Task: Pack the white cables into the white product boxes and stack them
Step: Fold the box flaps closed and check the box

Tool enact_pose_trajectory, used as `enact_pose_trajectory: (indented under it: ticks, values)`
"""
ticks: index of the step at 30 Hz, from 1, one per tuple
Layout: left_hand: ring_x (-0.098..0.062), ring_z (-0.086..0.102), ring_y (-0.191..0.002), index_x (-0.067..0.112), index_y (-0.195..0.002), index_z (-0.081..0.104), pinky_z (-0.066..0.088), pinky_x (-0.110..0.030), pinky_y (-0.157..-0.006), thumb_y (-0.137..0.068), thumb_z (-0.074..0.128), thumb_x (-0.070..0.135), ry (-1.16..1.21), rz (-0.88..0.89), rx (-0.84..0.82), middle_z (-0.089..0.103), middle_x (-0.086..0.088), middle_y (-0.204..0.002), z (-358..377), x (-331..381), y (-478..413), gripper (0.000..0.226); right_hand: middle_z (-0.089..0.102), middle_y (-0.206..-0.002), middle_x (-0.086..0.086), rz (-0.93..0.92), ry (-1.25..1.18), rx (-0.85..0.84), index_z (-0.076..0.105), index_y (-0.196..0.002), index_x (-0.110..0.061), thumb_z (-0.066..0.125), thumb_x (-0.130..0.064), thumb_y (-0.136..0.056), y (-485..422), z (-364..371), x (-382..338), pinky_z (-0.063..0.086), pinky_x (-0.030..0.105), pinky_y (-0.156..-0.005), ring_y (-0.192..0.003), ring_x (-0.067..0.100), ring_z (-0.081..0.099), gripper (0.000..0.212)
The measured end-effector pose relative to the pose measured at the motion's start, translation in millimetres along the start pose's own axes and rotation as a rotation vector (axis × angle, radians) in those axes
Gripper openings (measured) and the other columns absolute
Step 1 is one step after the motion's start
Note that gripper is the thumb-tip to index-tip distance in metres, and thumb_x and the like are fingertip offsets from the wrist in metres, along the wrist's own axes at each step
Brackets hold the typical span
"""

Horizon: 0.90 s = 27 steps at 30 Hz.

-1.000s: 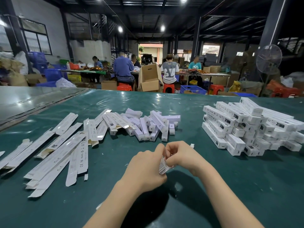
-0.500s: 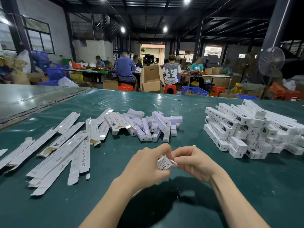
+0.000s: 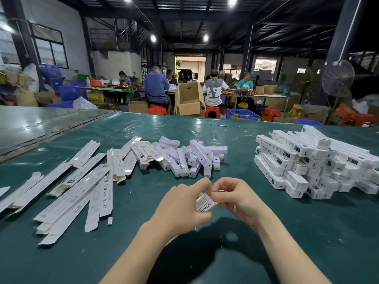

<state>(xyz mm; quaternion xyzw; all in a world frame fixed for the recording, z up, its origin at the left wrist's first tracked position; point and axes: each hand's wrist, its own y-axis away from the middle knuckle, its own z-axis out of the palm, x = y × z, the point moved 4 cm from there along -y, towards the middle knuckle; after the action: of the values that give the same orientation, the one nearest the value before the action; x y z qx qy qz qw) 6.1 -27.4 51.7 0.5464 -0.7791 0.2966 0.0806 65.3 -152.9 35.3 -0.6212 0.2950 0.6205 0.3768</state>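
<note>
One white product box [image 3: 204, 204], lower centre: left hand [image 3: 180, 208] grips it, right hand [image 3: 235, 199] pinches its flap, apparently closing.

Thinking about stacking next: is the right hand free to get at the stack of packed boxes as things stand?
Likely yes: only bare table lies between the right hand and the stack, though the hand is busy pinching a box.

The small box [image 3: 204, 204] between the left hand [image 3: 180, 210] and the right hand [image 3: 235, 199] is white with black letters. The table cover [image 3: 307, 232] under them is dark green. The flat boxes [image 3: 98, 193] left of the left hand are white, brown inside. The stacked boxes [image 3: 276, 148] right of the right hand are white with black marks.
</note>
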Motion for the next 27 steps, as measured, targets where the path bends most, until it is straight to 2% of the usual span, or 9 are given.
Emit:
enact_pose_trajectory:
  ticks: [3,6,11,13,17,21,23,25,27]
  values:
    - [-0.02,0.052,-0.073,0.039,-0.088,0.028,0.039,-0.029,-0.063,-0.074,0.059,0.031,-0.053,-0.032,-0.022,0.066,0.008,-0.081,4.7,-0.9,-1.1,0.035,0.06,-0.054,-0.001,0.054,0.096,0.01,0.065,-0.053,-0.014,0.064,0.014,-0.074,2.2,-2.2,-5.1,0.041,0.014,-0.045,-0.046,0.006,0.049,0.035]
    - [-0.022,0.055,-0.078,0.038,-0.09,0.022,0.041,-0.032,-0.065,-0.073,0.056,0.035,-0.115,-0.061,-0.033,0.067,0.006,-0.085,9.1,-4.2,-2.5,0.038,0.058,-0.048,-0.008,0.053,0.282,0.057,0.063,-0.056,-0.016,0.068,0.007,-0.071,2.7,-2.1,-10.8,0.03,0.009,-0.038,-0.039,0.0,0.046,0.028]
    - [-0.024,0.055,-0.077,0.035,-0.094,0.022,0.038,-0.032,-0.06,-0.07,0.057,0.033,-0.122,-0.123,-0.017,0.067,0.007,-0.084,10.7,-11.1,-3.3,0.043,0.06,-0.054,-0.004,-0.002,0.432,0.073,0.068,-0.052,-0.021,0.067,0.001,-0.069,-3.4,13.1,-6.0,0.037,0.018,-0.05,-0.05,0.007,0.046,0.027]
    - [-0.022,0.054,-0.076,0.035,-0.096,0.025,0.036,-0.031,-0.059,-0.069,0.058,0.032,-0.108,-0.145,0.006,0.067,0.009,-0.084,7.0,-13.6,-2.8,0.043,0.064,-0.061,-0.002,-0.035,0.397,0.051,0.071,-0.057,-0.021,0.067,-0.001,-0.071,-3.9,15.2,-5.9,0.038,0.018,-0.052,-0.055,0.007,0.048,0.025]
    - [-0.021,0.054,-0.077,0.037,-0.096,0.041,0.039,-0.029,-0.062,-0.072,0.059,0.031,-0.059,-0.168,0.078,0.066,0.009,-0.087,-5.3,-19.6,-2.3,0.031,0.069,-0.074,-0.004,-0.063,0.162,-0.016,0.067,-0.069,-0.018,0.063,-0.008,-0.067,-1.3,14.6,-4.9,0.039,0.014,-0.054,-0.064,0.005,0.055,0.011]
    - [-0.021,0.051,-0.075,0.04,-0.085,0.045,0.034,-0.027,-0.058,-0.074,0.058,0.032,-0.062,-0.154,0.103,0.058,0.005,-0.074,-6.9,-20.9,-1.8,0.018,0.07,-0.076,-0.006,-0.095,0.214,-0.052,0.063,-0.073,-0.016,0.063,-0.002,-0.075,0.8,16.9,-0.5,0.043,0.013,-0.065,-0.071,0.005,0.059,0.014]
    - [-0.021,0.049,-0.071,0.039,-0.084,0.048,0.032,-0.027,-0.058,-0.076,0.058,0.034,-0.078,-0.156,0.117,0.05,0.006,-0.066,-7.6,-22.7,-1.8,0.015,0.07,-0.074,-0.004,-0.111,0.214,0.028,0.063,-0.073,-0.014,0.062,0.006,-0.08,-1.1,20.7,3.6,0.046,0.015,-0.071,-0.07,0.005,0.062,0.022]
    - [-0.021,0.045,-0.065,0.036,-0.087,0.053,0.031,-0.027,-0.057,-0.076,0.059,0.035,-0.097,-0.171,0.15,0.043,0.007,-0.057,-10.9,-25.6,-1.9,0.013,0.07,-0.074,0.002,-0.109,0.17,0.163,0.066,-0.075,-0.016,0.065,0.007,-0.078,-2.9,22.6,8.3,0.047,0.019,-0.07,-0.066,0.009,0.062,0.023]
    - [-0.021,0.043,-0.063,0.033,-0.086,0.054,0.03,-0.028,-0.055,-0.075,0.06,0.035,-0.068,-0.175,0.186,0.041,0.008,-0.055,-12.8,-26.8,-2.1,0.013,0.066,-0.085,0.008,-0.051,0.068,0.249,0.065,-0.088,-0.015,0.068,0.004,-0.076,-3.9,20.8,13.8,0.051,0.022,-0.069,-0.069,0.014,0.061,0.022]
